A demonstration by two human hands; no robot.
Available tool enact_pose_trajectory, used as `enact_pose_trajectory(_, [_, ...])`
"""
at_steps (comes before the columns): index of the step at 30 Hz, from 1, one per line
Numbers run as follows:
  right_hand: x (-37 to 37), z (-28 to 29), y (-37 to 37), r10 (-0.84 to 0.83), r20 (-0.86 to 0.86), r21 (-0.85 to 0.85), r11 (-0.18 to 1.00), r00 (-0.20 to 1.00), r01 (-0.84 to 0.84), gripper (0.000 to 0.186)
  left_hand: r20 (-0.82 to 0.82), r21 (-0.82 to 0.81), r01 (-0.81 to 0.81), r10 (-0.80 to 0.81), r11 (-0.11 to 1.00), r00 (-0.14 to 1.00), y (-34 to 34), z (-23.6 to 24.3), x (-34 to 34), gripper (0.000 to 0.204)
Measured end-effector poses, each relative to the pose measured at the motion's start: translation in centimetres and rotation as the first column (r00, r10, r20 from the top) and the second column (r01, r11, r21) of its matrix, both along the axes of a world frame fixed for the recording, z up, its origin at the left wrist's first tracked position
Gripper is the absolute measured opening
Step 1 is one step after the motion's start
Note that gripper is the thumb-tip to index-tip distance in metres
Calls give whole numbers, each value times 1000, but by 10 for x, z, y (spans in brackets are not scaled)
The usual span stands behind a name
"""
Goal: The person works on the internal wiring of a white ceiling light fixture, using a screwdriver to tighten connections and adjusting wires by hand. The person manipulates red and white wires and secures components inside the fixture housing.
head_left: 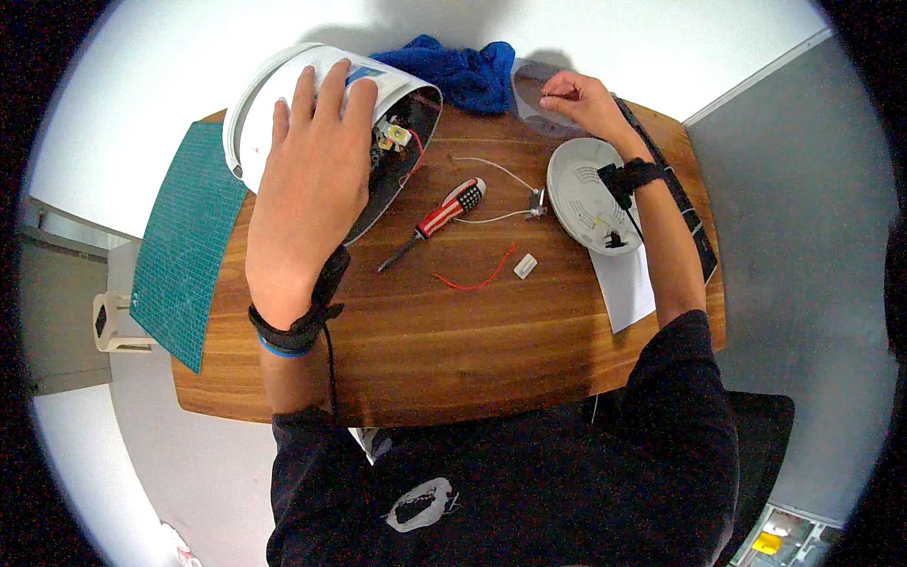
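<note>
A white bucket-shaped housing [257,118] lies on its side at the back left, its mouth facing right. Wires and a small yellow-and-white component [395,136] show inside the mouth. Across the housing's outer wall lies my left hand [312,189], fingers stretched and slightly apart, thumb hidden. My right hand [578,102] is at the back right, over a clear smoky plastic piece [540,85]. Its fingertips are pinched together; whatever is between them is too small to make out. Below that wrist sits a round white slotted cover [578,194] with a black part on it.
A red, white and black-handled screwdriver [444,215] lies mid-table, near a small part with white wires [537,204]. Closer are a red wire [477,283] and a white block [525,266]. Around them are a green cutting mat [179,246], blue cloth [463,76] and white paper [624,293].
</note>
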State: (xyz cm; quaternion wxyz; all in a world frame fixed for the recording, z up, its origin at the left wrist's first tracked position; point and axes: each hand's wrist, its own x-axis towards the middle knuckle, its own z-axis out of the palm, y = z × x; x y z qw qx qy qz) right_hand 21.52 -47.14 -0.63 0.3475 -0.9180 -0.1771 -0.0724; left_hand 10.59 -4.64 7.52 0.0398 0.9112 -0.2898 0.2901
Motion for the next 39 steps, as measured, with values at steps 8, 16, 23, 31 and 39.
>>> enact_pose_trajectory(8, [1,-12,-6,26,64,35,999,998,-28,17,8,-7,7,-6,1000,1000,0,-2,1,45])
enact_pose_trajectory(16, [-11,-6,3,20,84,49,999,996,-24,13,73,-54,33,-29,998,997,-3,-4,3,32])
enact_pose_trajectory(23, [-54,28,54,128,60,305,942,990,-141,12,94,-36,59,-55,998,994,-1,-3,5,36])
enact_pose_trajectory(31, [-105,51,120,152,108,256,951,982,-175,19,55,-36,116,-114,993,992,-1,2,8,44])
enact_pose_trajectory(39, [-120,43,219,311,91,401,858,946,-320,18,-71,-34,175,-177,984,982,13,10,16,59])
